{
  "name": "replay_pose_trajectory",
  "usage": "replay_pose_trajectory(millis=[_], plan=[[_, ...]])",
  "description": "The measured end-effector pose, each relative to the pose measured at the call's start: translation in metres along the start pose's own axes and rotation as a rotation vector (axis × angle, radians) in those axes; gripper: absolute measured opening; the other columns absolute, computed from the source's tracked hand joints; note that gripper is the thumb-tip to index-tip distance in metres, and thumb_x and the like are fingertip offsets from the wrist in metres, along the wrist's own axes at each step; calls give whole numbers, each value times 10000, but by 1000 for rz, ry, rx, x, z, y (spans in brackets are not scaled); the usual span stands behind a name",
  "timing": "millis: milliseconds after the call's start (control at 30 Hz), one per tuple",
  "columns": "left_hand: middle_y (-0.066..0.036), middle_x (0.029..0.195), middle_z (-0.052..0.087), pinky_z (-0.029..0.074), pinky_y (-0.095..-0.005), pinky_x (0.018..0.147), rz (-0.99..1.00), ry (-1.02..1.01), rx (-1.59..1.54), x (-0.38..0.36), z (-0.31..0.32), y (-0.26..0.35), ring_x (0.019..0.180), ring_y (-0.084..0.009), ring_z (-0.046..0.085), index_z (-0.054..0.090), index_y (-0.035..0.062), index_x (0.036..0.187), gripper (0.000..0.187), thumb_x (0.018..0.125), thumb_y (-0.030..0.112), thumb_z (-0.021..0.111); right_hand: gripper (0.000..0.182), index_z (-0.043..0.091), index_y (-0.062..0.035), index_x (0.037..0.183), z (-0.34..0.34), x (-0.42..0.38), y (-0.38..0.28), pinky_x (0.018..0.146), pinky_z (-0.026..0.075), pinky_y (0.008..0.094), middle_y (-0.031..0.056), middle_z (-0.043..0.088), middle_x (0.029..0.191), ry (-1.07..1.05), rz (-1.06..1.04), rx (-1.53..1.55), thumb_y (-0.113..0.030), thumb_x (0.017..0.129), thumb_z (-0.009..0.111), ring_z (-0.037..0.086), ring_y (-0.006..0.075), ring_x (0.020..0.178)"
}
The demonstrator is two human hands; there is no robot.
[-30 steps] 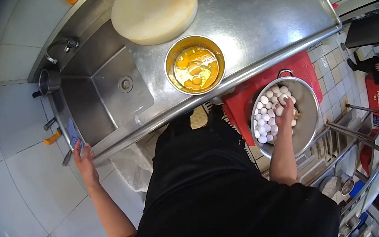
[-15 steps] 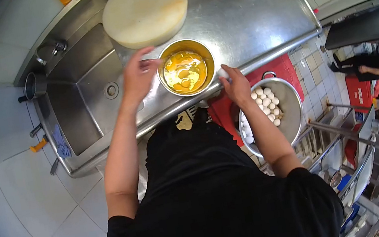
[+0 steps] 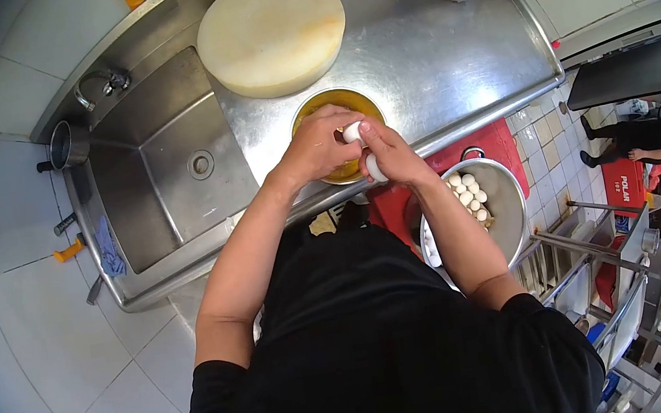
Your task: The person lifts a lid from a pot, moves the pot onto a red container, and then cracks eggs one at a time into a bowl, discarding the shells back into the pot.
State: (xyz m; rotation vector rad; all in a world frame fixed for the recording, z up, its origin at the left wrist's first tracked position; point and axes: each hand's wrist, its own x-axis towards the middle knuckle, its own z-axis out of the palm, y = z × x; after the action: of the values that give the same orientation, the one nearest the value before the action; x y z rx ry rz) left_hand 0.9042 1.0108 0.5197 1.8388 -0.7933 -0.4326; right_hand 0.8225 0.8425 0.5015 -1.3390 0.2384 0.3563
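Left hand (image 3: 321, 144) and right hand (image 3: 393, 155) grip the upper egg (image 3: 352, 133) over the pot (image 3: 371, 105) on the counter (image 3: 426, 44); right grip also holds the lower egg (image 3: 375, 168); basin (image 3: 509, 208) at pot's 4 o'clock

The left hand (image 3: 317, 146), a second ago at the sink's front left corner and then beside the pot's left rim, has moved over the pot (image 3: 345, 99) near the counter's front edge. The right hand (image 3: 394, 157) has left the bowl (image 3: 512, 204) and come up to meet it. One egg (image 3: 353, 134) is now between their fingers; a second egg (image 3: 375, 168) has come into sight in the right hand. The co-worker's feet (image 3: 589, 158) have spread farther apart.
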Motion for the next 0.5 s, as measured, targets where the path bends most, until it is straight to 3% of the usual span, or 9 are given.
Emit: replay_pose_trajectory(millis=[67,200,333,400,433,500], plan=[[-146,1155,624,573,-303,789,24,-30,29,-1,-1,-7,912,-225,663,674,13,1178,411,773,82,681,412,506,-77,1276,-1,4,-2,476,469,252,42,568,852,-48,-41,-175,-402,1068,363,566,97,564],[-113,1101,666,549,-311,782,24,76,56,-1,1,-14,896,-193,659,697,34,1153,389,766,71,664,409,488,-58,1310,-4,12,1,537,488,284,50,574,868,-76,-80,-302,-365,1073,358,568,112,572],[-107,1083,679,540,-318,776,-18,59,29,0,-5,-18,899,-202,665,701,46,1146,385,763,75,667,402,473,-44,1331,-10,18,3,567,495,295,62,584,899,-88,-120,-367,-336,1071,379,574,120,582],[-119,1105,675,542,-316,780,127,86,205,2,-4,-22,906,-228,668,694,57,1151,394,758,90,684,415,457,-52,1365,-17,31,14,566,492,283,67,598,932,192,-834,-1004,-332,1062,408,576,117,576],[-119,1105,675,542,-316,780,130,82,206,3,-2,-21,906,-228,668,694,57,1151,394,758,90,684,415,457,-52,1365,-19,31,14,566,492,283,67,598,932,197,-834,-1003,-332,1062,408,576,117,576],[-118,1107,673,544,-313,791,264,156,284,6,6,-18,919,-252,671,663,68,1188,421,768,89,690,410,481,-63,1368,-21,25,13,610,515,295,94,613,1004,177,-440,-829,-315,1048,436,611,134,661]])
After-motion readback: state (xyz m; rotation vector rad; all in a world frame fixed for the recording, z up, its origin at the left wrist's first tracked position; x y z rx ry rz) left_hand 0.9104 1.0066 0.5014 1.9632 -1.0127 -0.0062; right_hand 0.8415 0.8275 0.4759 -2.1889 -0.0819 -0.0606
